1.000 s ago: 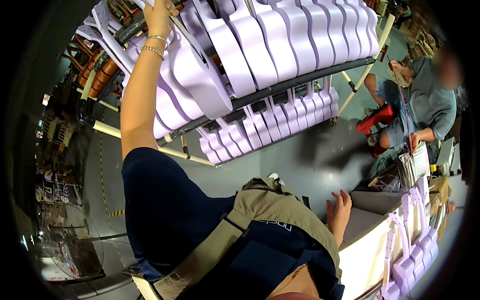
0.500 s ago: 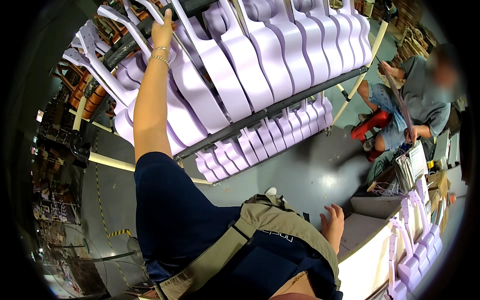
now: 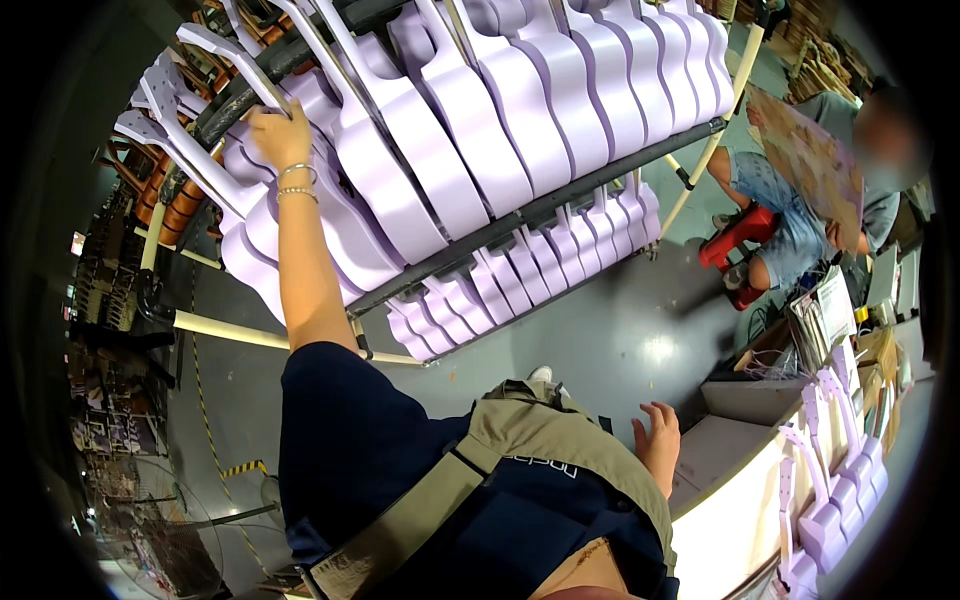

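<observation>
A row of lilac guitars (image 3: 460,130) leans side by side on a rack with dark padded bars (image 3: 540,212). My left hand (image 3: 280,137) is stretched out to the left part of this row. Its fingers are curled round the lower neck of a guitar (image 3: 232,58), close to the body; some fingertips are hidden behind it. A lower row of lilac guitars (image 3: 520,270) shows under the main row. Down at my right side, my right hand (image 3: 657,447) hangs with its fingers apart and holds nothing, near a pale bench (image 3: 735,500).
The rack's cream pipe frame (image 3: 235,328) crosses at left. More lilac guitars (image 3: 840,500) stand by the bench at lower right. A seated person (image 3: 780,210) at right holds a flat panel (image 3: 812,160). A pedestal fan (image 3: 160,520) stands lower left.
My left hand has come down and left from one guitar's upper neck to the base of another's. At right, the seated person's panel has turned to show its broad face.
</observation>
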`<control>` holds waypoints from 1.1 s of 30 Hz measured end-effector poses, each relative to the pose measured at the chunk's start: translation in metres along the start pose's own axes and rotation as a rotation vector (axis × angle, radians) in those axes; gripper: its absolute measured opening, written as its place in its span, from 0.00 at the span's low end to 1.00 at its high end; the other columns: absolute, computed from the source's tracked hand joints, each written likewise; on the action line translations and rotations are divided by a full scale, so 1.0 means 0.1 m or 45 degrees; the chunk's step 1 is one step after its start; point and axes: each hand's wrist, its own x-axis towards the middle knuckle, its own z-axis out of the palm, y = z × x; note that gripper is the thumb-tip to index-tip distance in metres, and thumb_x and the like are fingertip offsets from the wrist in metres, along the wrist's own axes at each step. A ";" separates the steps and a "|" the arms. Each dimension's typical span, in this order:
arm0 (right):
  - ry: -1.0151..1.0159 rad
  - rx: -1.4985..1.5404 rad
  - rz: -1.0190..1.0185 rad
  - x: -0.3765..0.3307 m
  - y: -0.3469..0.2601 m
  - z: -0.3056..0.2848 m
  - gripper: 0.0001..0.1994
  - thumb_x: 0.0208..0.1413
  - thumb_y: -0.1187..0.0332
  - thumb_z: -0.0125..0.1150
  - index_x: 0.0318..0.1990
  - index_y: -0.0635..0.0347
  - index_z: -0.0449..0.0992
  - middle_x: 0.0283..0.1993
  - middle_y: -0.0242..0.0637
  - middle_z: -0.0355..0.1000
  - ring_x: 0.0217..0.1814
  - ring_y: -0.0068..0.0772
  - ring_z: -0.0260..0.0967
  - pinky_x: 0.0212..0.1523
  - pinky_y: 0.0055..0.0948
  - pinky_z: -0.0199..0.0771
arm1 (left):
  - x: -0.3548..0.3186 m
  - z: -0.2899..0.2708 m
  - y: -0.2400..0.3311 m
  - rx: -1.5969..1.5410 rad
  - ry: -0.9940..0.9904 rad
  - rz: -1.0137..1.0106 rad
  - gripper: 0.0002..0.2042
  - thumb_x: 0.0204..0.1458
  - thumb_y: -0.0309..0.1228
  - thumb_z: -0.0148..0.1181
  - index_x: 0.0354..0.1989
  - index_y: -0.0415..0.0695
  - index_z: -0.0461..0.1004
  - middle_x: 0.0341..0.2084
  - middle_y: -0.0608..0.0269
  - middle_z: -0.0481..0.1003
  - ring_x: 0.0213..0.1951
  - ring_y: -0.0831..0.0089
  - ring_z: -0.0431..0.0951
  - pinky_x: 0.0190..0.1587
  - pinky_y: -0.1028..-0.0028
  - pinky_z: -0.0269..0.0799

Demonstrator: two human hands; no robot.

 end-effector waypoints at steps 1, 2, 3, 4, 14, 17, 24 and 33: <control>-0.014 0.062 -0.037 0.00 -0.01 0.03 0.15 0.45 0.71 0.64 0.42 0.56 0.73 0.47 0.42 0.69 0.48 0.46 0.67 0.47 0.39 0.67 | 0.25 -0.03 -0.25 -0.121 -0.326 -0.059 0.29 0.51 0.46 0.55 0.48 0.30 0.56 0.40 0.31 0.70 0.45 0.41 0.71 0.49 0.55 0.65; -0.015 0.080 -0.058 0.00 0.01 0.04 0.14 0.45 0.71 0.65 0.42 0.56 0.73 0.47 0.42 0.70 0.48 0.46 0.67 0.46 0.39 0.68 | 0.23 -0.05 -0.24 -0.091 -0.367 -0.100 0.29 0.52 0.45 0.53 0.48 0.29 0.57 0.40 0.30 0.70 0.46 0.41 0.72 0.49 0.56 0.65; -0.019 0.070 -0.056 0.00 0.02 0.02 0.14 0.44 0.71 0.65 0.42 0.56 0.73 0.47 0.41 0.70 0.48 0.46 0.67 0.46 0.39 0.68 | 0.18 -0.08 -0.20 -0.065 -0.413 -0.144 0.28 0.53 0.45 0.52 0.48 0.29 0.58 0.40 0.29 0.71 0.46 0.41 0.72 0.50 0.57 0.66; -0.024 0.065 -0.057 -0.01 0.03 0.01 0.14 0.44 0.71 0.65 0.42 0.56 0.73 0.47 0.41 0.70 0.48 0.46 0.67 0.46 0.39 0.68 | 0.15 -0.15 -0.15 -0.035 -0.455 -0.186 0.27 0.54 0.45 0.50 0.48 0.28 0.59 0.40 0.28 0.71 0.47 0.40 0.73 0.50 0.58 0.66; -0.030 0.098 -0.093 -0.16 0.26 -0.10 0.15 0.43 0.70 0.65 0.42 0.55 0.74 0.44 0.38 0.71 0.47 0.45 0.68 0.45 0.39 0.68 | -0.33 -1.64 -0.45 -0.094 -0.665 0.403 0.20 0.59 0.37 0.47 0.46 0.27 0.60 0.33 0.35 0.72 0.38 0.45 0.73 0.45 0.60 0.67; -0.042 0.116 -0.124 -0.25 0.41 -0.09 0.14 0.43 0.70 0.65 0.41 0.55 0.74 0.42 0.38 0.71 0.46 0.45 0.68 0.44 0.39 0.68 | -1.14 -2.27 0.16 -0.789 -0.705 -0.129 0.16 0.60 0.35 0.48 0.48 0.33 0.62 0.39 0.51 0.72 0.39 0.67 0.73 0.47 0.70 0.68; -0.150 0.065 0.089 -0.48 0.66 -0.22 0.16 0.48 0.64 0.63 0.45 0.54 0.72 0.43 0.40 0.70 0.49 0.43 0.66 0.46 0.40 0.67 | -2.43 -2.24 1.45 -1.532 -0.978 -0.222 0.20 0.60 0.36 0.50 0.53 0.34 0.58 0.39 0.54 0.70 0.44 0.66 0.71 0.52 0.65 0.68; 0.805 1.829 0.924 -1.16 1.11 -0.35 0.38 0.61 0.38 0.25 0.69 0.57 0.42 0.70 0.55 0.42 0.72 0.48 0.42 0.69 0.40 0.44 | -4.01 -2.31 3.16 -2.337 -1.559 -0.479 0.16 0.60 0.39 0.50 0.51 0.43 0.60 0.39 0.58 0.69 0.45 0.66 0.71 0.54 0.64 0.66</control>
